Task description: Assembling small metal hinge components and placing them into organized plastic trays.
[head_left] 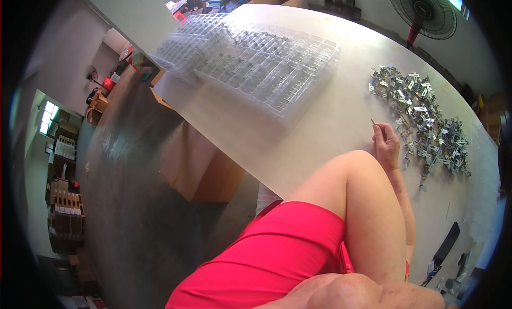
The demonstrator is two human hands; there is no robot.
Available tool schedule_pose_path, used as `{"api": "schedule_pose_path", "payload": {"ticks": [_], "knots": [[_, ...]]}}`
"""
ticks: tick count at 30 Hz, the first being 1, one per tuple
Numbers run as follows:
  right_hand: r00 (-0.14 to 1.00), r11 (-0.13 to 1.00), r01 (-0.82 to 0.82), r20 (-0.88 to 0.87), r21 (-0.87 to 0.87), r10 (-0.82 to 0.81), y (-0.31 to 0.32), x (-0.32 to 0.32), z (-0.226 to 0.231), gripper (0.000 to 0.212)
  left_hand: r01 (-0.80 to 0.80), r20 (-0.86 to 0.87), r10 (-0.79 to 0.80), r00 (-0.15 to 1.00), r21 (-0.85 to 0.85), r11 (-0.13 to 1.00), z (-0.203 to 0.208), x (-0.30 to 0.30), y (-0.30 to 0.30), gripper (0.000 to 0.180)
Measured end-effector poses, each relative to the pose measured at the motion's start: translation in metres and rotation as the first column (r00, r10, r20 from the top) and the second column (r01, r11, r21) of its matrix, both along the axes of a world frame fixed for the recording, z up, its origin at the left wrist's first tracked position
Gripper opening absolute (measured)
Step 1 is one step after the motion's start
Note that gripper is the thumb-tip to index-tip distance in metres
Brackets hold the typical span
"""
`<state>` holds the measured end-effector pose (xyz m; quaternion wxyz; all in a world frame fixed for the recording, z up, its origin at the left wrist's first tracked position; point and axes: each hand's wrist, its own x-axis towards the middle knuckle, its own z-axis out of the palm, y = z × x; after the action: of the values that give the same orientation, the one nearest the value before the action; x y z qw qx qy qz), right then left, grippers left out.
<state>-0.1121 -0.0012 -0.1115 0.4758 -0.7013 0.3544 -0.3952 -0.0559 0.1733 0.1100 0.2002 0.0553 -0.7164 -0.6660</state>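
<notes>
Right hand pinches a thin piece near metal parts toward the bench's right edge. Left hand: state I cannot tell

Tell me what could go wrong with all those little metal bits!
The right hand pinches a thin piece, so it might slip out and get lost. The pile of small metal parts lies right beside that hand, so a bump could scatter some. The clear plastic trays reach close to the edge of the table, so a hard knock might send some to the floor.
</notes>
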Motion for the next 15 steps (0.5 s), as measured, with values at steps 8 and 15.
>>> {"api": "schedule_pose_path", "payload": {"ticks": [8,15], "knots": [[1.000,1.000,0.001,-0.006,0.028,-0.001,0.0010,-0.0016,0.0016,0.010,0.005,0.003,-0.005,1.000,0.017,1.000,0.0008,0.0024,-0.0043,0.025],[1.000,1.000,0.009,-0.005,-0.024,-0.009,0.0005,0.0002,0.0003,0.010,0.010,0.015,-0.010,1.000,0.019,1.000,0.0044,0.0052,-0.0083,0.025]]}}
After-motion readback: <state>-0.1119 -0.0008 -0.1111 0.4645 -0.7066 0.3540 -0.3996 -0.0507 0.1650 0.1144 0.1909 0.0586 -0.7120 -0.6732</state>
